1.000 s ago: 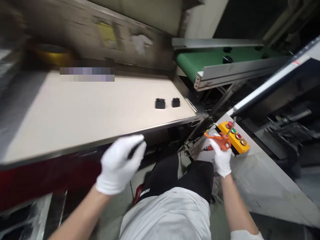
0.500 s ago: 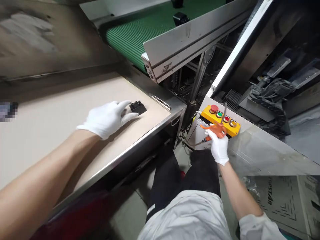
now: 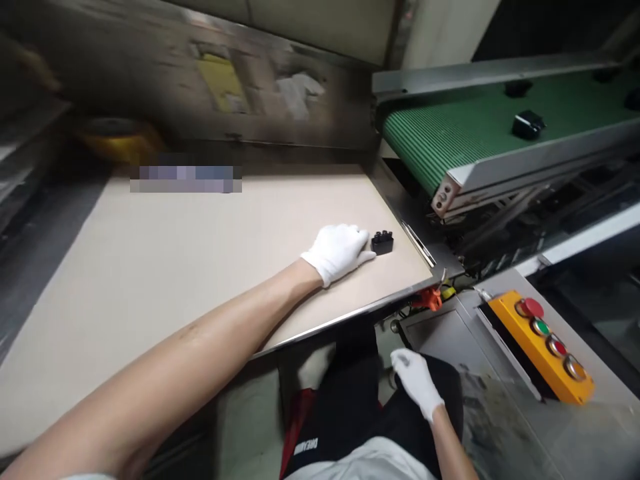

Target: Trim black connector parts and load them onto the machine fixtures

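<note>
My left hand [image 3: 340, 252], in a white glove, rests on the beige tabletop [image 3: 225, 267] with thumb and fingers apart. Just to the right of its fingertips stands a small black part [image 3: 383, 243] with several short pegs on top; whether the fingertips touch it is hard to see. Over my dark trousers is my right hand [image 3: 416, 381], also gloved in white, its fingers curled in and nothing seen in them. An orange air gun [image 3: 429, 299] hangs at the table's right front corner.
Behind on the right, a green ribbed conveyor [image 3: 445, 123] carries several black parts [image 3: 529, 125]. A yellow control box [image 3: 543, 347] with coloured buttons sits at the right. Along the back of the table lies a blurred-out item [image 3: 186, 179].
My right hand has let go of the orange air gun and moved down over my lap. The view has turned left. My left hand remains beside the black part.
</note>
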A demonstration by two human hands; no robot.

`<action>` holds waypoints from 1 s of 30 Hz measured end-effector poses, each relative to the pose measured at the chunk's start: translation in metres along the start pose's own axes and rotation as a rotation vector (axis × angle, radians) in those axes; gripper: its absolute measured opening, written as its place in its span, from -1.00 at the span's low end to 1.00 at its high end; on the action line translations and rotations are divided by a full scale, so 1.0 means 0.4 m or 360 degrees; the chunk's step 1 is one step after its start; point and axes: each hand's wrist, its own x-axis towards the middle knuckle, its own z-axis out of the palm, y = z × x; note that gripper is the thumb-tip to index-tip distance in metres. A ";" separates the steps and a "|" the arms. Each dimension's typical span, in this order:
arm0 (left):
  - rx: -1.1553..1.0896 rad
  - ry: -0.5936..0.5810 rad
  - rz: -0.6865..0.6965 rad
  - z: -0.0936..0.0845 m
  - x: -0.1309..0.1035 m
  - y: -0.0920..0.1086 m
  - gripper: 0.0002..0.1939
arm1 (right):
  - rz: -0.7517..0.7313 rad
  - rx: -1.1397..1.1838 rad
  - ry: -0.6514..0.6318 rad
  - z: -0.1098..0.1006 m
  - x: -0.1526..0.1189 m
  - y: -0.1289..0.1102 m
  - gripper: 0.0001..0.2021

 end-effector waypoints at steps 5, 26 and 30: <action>-0.0226 -0.0051 -0.0070 -0.018 -0.003 -0.006 -0.59 | -0.0562 -0.0275 0.0216 -0.118 0.041 -0.301 -0.74; -0.1159 -0.0787 -0.0042 -0.081 -0.011 -0.056 -0.59 | -0.1092 -0.0062 -0.0146 -0.084 0.368 -0.481 -0.49; -0.1606 -0.0332 -0.0357 -0.038 -0.002 -0.129 -0.47 | -0.0959 0.0357 0.0200 -0.095 0.340 -0.461 -0.61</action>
